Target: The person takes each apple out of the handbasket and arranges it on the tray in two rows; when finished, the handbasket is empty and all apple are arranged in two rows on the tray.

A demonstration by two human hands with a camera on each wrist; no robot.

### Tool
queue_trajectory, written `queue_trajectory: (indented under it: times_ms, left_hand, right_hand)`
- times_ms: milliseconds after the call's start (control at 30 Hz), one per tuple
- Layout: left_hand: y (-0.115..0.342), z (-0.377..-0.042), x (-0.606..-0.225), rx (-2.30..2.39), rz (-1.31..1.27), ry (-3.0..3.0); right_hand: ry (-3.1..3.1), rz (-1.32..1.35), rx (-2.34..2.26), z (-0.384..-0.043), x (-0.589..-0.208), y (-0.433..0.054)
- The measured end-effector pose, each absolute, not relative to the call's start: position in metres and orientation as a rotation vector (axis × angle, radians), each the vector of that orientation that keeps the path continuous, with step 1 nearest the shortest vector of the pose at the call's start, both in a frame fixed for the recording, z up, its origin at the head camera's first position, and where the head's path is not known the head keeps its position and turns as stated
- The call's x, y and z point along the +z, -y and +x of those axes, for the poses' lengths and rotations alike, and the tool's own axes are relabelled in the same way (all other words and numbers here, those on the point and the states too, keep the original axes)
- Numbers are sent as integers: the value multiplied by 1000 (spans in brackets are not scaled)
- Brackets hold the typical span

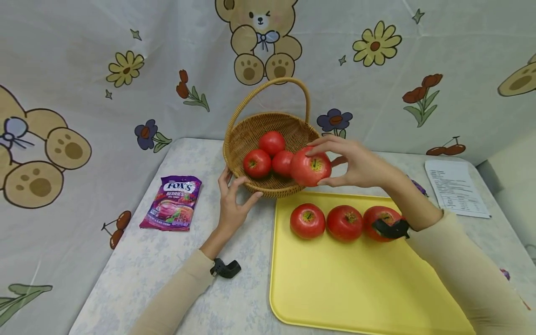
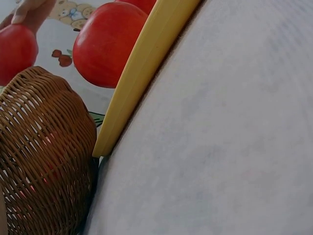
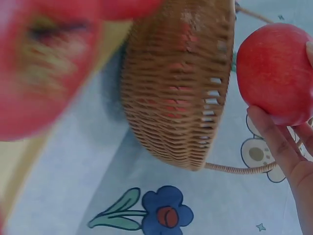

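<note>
Right hand [image 1: 361, 164] holds a red, yellow-crowned apple [image 1: 309, 168].

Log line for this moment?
right hand: holds apple by basket rim | left hand: touches basket | basket: three apples visible inside | yellow tray: three more

Visible red apples [image 1: 307, 221]: seven
Wicker basket [image 1: 268, 122]: one
Yellow tray [image 1: 335, 279]: one
Fox's Berries candy bag [image 1: 173, 204]: one
Printed paper sheet [image 1: 457, 188]: one
Hands [image 1: 233, 204]: two
</note>
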State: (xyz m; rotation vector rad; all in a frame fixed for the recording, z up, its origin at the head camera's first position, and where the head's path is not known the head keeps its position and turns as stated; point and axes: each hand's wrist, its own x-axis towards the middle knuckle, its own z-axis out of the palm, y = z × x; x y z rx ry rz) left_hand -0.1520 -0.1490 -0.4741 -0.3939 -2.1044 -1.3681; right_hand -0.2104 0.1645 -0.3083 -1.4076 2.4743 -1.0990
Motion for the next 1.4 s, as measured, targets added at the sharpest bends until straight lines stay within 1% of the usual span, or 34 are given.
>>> queue_trajectory:
  times_ms: [200,467,700,867,1000,1233,1400]
  left_hand:
    - [149,-153,-474,-1368,-399,2105]
    - [149,-154,-476,-1362,-407,2096]
    - [145,-153,-471,-1378,-418,2067]
    - [139,-143,-454,-1384,-417,2059]
    - [138,-138,-446,-1391,-407,2071]
    - [145,-151,-469,-1383,-404,2086]
    - [149,-153,-474,-1388,-400,2105]
  right_hand:
    - [-2416,-1337,-1129,-168,-326,-182]
    - [-2289,-1232,-1220,-108,-362,-188]
    - [-2240,-1183,-1294,-75,-393,-188]
    - [-2214,-1131,-1331,-62,-408,-185]
    - [-2220,-1121,-1333,-59,-416,-183]
    - [-2273,-1156,-1277,-60,-420,-182]
    - [-2319,-1153,-1228,-60,-419,-180]
